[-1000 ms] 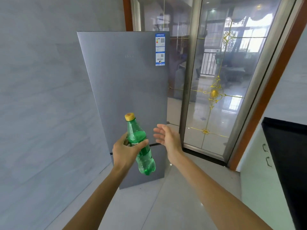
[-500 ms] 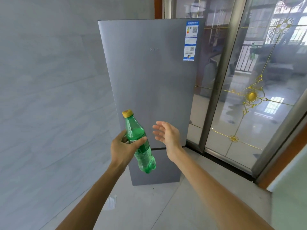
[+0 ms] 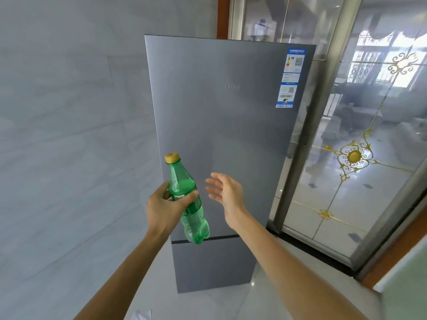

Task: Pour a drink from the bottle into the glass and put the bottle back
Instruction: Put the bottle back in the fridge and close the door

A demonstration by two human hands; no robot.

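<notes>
My left hand (image 3: 165, 207) grips a green plastic bottle (image 3: 193, 210) around its middle. The bottle has a yellow cap (image 3: 172, 157), stands nearly upright with its top leaning left, and is partly filled. To the bottle's right, my right hand (image 3: 227, 192) is raised with its fingers spread and relaxed, holding nothing. Both hands are in front of a tall grey fridge (image 3: 231, 125), whose doors are closed. No glass is in view.
A grey marbled wall (image 3: 69, 135) runs along the left. To the right of the fridge stands a glass sliding door (image 3: 360, 158) with gold ornaments and a metal frame. The floor is pale glossy tile (image 3: 208, 306).
The view has swung left and closer, so the fridge now fills the centre. The dark counter at right has left the view. Both hands keep the same pose with the bottle.
</notes>
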